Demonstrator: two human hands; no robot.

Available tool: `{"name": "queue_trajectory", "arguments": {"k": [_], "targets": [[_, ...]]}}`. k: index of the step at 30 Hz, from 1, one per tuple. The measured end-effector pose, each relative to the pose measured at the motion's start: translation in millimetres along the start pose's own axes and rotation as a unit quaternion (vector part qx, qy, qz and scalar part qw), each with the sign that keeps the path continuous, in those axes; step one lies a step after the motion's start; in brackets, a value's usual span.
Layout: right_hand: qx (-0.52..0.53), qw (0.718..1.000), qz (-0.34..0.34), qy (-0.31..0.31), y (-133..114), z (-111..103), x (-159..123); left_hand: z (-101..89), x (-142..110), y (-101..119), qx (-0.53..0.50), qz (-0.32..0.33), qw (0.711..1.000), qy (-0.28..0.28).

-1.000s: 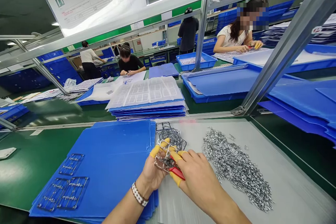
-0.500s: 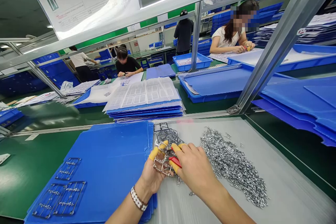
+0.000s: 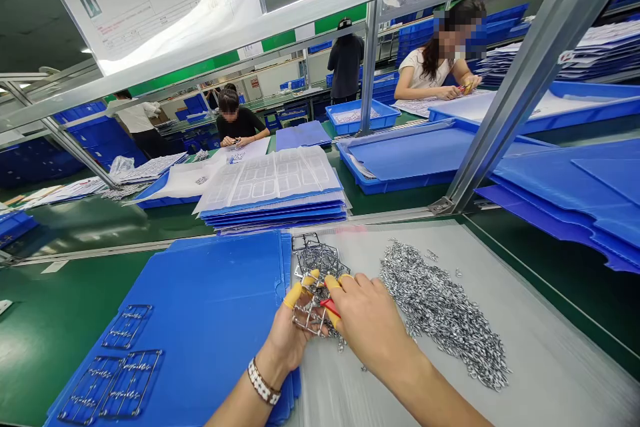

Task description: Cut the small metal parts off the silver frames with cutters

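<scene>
My left hand (image 3: 286,332), with yellow finger cots on thumb and fingertip, grips a small silvery metal frame (image 3: 311,323) with thin crossbars and small parts inside. My right hand (image 3: 370,312), also in yellow finger cots, is closed around red-handled pliers (image 3: 331,309) held against the frame; their jaws are hidden by the fingers. Just beyond both hands lies a tangled heap of metal frames (image 3: 320,255). Right of my right hand spreads a pile of small shiny metal pieces (image 3: 443,313) on a translucent sheet (image 3: 540,347).
Three flat metal frames (image 3: 131,383) lie on the stacked blue plastic sheets (image 3: 210,320) at left. Beyond the table's rail stand a stack of sheets (image 3: 273,190) and a blue tray (image 3: 390,183). A slanted metal post (image 3: 520,73) rises at right. Several people work farther back.
The view has shifted slightly. Both hands stay together at the metal frame, with the red-handled pliers turned a little and less of the handle showing.
</scene>
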State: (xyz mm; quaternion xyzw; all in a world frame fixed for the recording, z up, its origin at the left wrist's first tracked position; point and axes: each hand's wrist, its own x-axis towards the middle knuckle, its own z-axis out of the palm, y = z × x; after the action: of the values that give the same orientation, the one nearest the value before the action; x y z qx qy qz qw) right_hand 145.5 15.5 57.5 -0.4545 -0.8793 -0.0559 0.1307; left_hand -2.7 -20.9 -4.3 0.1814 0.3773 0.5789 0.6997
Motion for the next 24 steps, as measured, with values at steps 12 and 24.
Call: {"name": "queue_trajectory", "arguments": {"k": [12,24], "targets": [[0.017,0.999,0.038,0.003,15,21,-19,1.4,5,10,-0.033,-0.026,0.998,-0.046],[0.011,0.999,0.031,0.006,14,19,-15,5.2,3,7,-0.016,-0.02,0.999,-0.04]]}}
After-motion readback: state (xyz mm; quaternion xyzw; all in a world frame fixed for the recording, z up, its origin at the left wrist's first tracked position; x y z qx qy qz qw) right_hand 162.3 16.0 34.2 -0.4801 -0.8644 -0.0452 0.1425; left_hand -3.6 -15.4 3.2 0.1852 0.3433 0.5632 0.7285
